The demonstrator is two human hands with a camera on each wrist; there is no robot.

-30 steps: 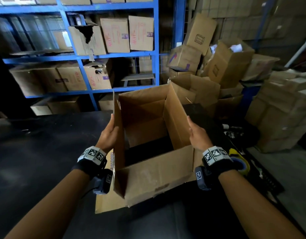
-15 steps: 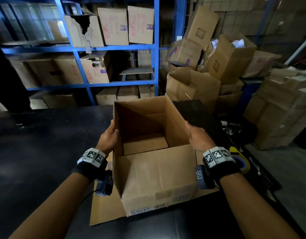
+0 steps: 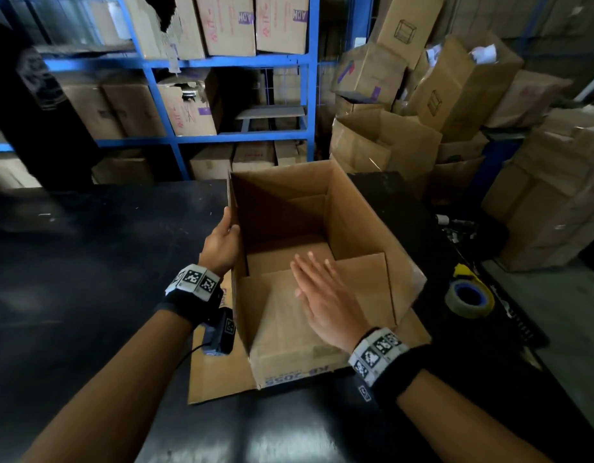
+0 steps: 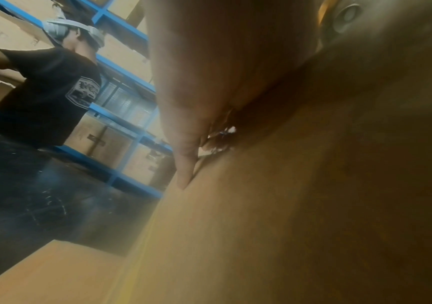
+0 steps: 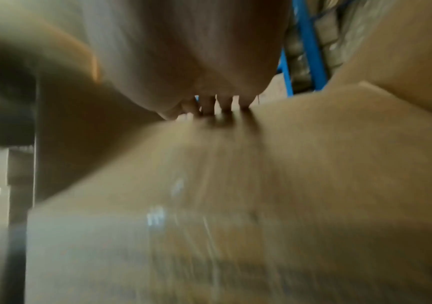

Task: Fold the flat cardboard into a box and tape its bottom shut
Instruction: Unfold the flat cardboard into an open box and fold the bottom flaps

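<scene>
After leaving the box (image 3: 356, 225) wall, pressing near flap (image 3: 275, 329) inward with right hand (image 3: 325, 299), fingers straight, apart; bracing left wall with left hand (image 3: 222, 243), fingers flat; likely starting bottom closure.

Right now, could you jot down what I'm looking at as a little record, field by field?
box: cardboard, open-topped, standing on the black table
left grip: hand resting against the box's left wall, outside
right grip: flat hand, fingers straight, on the near flap folded inward
tape roll: on the table, right of the box, untouched
background: blue shelves with more cartons
</scene>
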